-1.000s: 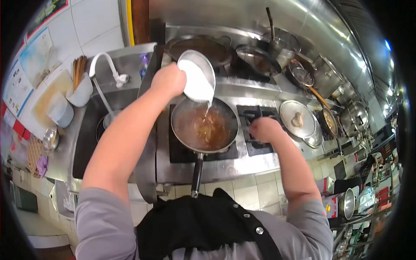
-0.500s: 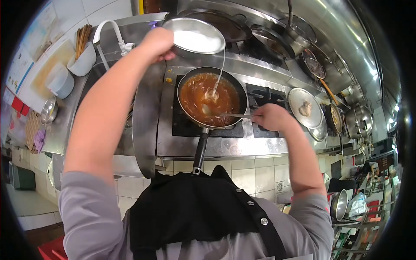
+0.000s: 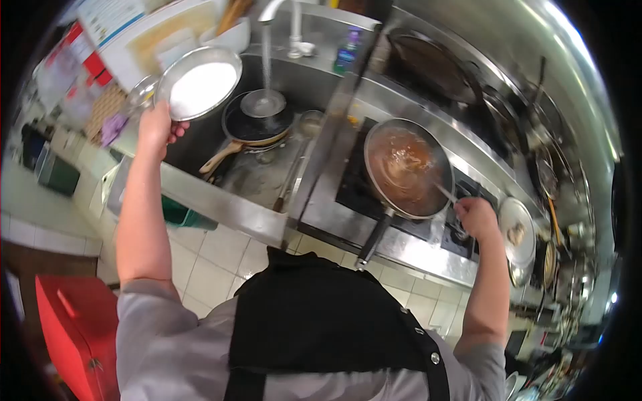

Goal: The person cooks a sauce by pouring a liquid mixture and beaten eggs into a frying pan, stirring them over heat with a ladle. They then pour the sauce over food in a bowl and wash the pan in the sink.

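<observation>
My left hand is closed on the rim of a metal bowl with white liquid in it, held over the left side of the sink. My right hand grips the handle of a spoon; its lower end is hidden in the sauce. A black frying pan of reddish-brown sauce sits on the stove, with a paler swirl near its middle. The pan's handle points toward me.
Water runs from a white faucet onto a strainer and a wooden-handled pan in the sink. A soap bottle stands behind. Right of the pan lies a plate with a pale lump on it. A red box is at lower left.
My left hand has carried the bowl left, from above the pan to over the sink, and the thin white stream has stopped. My view has turned left. The spoon stays in the pan.
</observation>
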### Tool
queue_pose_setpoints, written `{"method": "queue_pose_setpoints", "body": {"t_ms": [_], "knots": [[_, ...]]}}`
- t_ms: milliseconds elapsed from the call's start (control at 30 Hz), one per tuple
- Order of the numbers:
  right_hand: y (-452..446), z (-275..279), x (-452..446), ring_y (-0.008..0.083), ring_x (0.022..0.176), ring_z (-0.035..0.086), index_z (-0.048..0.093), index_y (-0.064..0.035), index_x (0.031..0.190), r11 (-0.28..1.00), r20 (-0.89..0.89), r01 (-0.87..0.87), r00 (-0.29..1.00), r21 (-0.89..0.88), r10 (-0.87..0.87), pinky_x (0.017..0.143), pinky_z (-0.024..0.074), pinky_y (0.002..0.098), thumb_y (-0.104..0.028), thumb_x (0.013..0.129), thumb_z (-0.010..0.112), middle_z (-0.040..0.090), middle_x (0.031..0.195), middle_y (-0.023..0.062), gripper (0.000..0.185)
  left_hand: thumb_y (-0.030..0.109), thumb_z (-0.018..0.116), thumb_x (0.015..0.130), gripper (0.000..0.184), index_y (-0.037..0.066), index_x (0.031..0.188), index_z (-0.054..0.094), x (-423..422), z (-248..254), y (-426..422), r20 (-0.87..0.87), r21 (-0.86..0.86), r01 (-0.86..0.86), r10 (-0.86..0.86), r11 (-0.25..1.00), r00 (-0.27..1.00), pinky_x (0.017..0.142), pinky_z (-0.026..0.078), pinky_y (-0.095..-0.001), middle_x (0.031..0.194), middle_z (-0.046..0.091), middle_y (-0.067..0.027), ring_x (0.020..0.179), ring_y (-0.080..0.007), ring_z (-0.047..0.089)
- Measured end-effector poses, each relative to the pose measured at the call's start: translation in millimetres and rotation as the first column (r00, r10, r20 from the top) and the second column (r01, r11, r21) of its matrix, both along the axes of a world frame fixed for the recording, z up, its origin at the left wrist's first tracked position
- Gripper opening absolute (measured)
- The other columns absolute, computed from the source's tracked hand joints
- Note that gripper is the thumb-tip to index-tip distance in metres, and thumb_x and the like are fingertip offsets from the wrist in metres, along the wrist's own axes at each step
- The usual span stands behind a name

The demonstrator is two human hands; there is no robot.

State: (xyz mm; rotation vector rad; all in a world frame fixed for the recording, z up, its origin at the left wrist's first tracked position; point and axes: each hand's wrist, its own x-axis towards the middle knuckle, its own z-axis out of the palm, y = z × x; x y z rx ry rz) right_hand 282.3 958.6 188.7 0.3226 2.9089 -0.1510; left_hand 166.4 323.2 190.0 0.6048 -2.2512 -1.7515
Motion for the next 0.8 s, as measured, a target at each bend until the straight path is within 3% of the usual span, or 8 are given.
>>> {"method": "queue_pose_setpoints", "body": {"t_ms": [100,267,300,367,500,600,700,800], "knots": [[-1.6,11.5,15.8,0.0351,0.082,0.068,0.075,-0.0075,0.096,0.979,0.064,-0.09,0.993,-0.182,0.103,0.076,0.0524,0.0415,-0.026,0.085,0.069,0.071,0.086,0.0182,0.022,0.025,0.036,0.092,0.042,-0.004,0.081,0.065,28.0,-47.1,-54.0,0.047,0.004,-0.195,0.195,0.981,0.98,0.039,0.038,-0.0292,0.061,0.064,-0.0113,0.046,-0.0151,0.055],[20.5,3.0,4.7,0.0385,0.083,0.067,0.074,-0.0055,0.094,1.0,-0.051,-0.024,0.998,0.013,0.025,0.076,0.0523,0.0437,-0.029,0.089,0.063,0.07,0.086,0.0198,0.026,0.042,0.049,0.095,0.047,0.002,0.081,0.067,37.4,-169.5,-194.0,0.097,-0.176,-0.345,0.365,0.922,0.926,0.045,0.041,-0.0302,0.062,0.062,-0.0085,0.051,-0.0168,0.056],[-2.3,-2.7,-0.1,0.0389,0.083,0.067,0.073,-0.0048,0.095,0.998,-0.054,0.053,0.997,0.043,-0.051,0.077,0.0526,0.0432,-0.03,0.09,0.063,0.07,0.088,0.0211,0.028,0.045,0.056,0.093,0.043,0.005,0.079,0.067,38.4,-168.5,-195.9,0.143,-0.119,-0.363,0.378,0.924,0.915,0.047,0.041,-0.0294,0.063,0.062,-0.007,0.054,-0.0148,0.056],[-16.5,-4.6,3.6,0.0345,0.083,0.069,0.072,-0.0057,0.105,0.981,0.037,-0.06,0.997,-0.183,0.067,0.078,0.0524,0.0416,-0.026,0.089,0.067,0.069,0.089,0.0213,0.027,0.045,0.065,0.09,0.037,0.008,0.085,0.064,30.3,-195.9,-225.1,0.01,0.24,-0.339,0.347,0.909,0.938,0.048,0.043,-0.0274,0.068,0.063,-0.0053,0.056,-0.0134,0.059],[23.3,38.6,17.2,0.0303,0.087,0.07,0.075,-0.0092,0.105,0.998,0.214,0.038,0.976,-0.046,-0.028,0.083,0.0533,0.0381,-0.028,0.088,0.07,0.073,0.093,0.0157,0.026,0.032,0.044,0.095,0.034,0.006,0.109,0.061,5.6,-202.5,-255.5,0.19,0.287,-0.419,0.377,0.862,0.906,0.049,0.041,-0.0251,0.081,0.067,-0.0079,0.063,-0.0143,0.061],[-14.2,7.8,0.0,0.0344,0.092,0.069,0.075,-0.0095,0.102,0.986,-0.019,0.15,0.989,0.079,-0.149,0.086,0.0534,0.041,-0.033,0.089,0.068,0.072,0.096,0.0172,0.028,0.029,0.04,0.095,0.036,0.005,0.116,0.056,-10.3,-206.1,-273.9,0.23,0.324,-0.379,0.316,0.867,0.92,0.051,0.042,-0.0263,0.084,0.066,-0.0091,0.065,-0.0151,0.061],[-29.4,0.4,10.5,0.0342,0.093,0.068,0.075,-0.0099,0.104,0.986,0.105,-0.01,0.994,-0.167,0.028,0.087,0.0526,0.0405,-0.034,0.088,0.068,0.072,0.099,0.0172,0.029,0.028,0.039,0.094,0.038,0.003,0.121,0.052,-22.5,-207.0,-287.2,0.216,0.379,-0.367,0.304,0.849,0.928,0.053,0.044,-0.0275,0.089,0.067,-0.01,0.07,-0.0161,0.063],[-1.9,38.7,23.1,0.0315,0.091,0.069,0.075,-0.0097,0.103,0.997,0.19,0.078,0.979,-0.007,-0.075,0.086,0.0526,0.0397,-0.034,0.087,0.069,0.073,0.096,0.0157,0.029,0.034,0.039,0.097,0.045,0.002,0.127,0.048,-36.8,-209.5,-292.4,0.173,0.499,-0.42,0.388,0.758,0.905,0.057,0.048,-0.0299,0.097,0.066,-0.0114,0.077,-0.0175,0.066]]}}
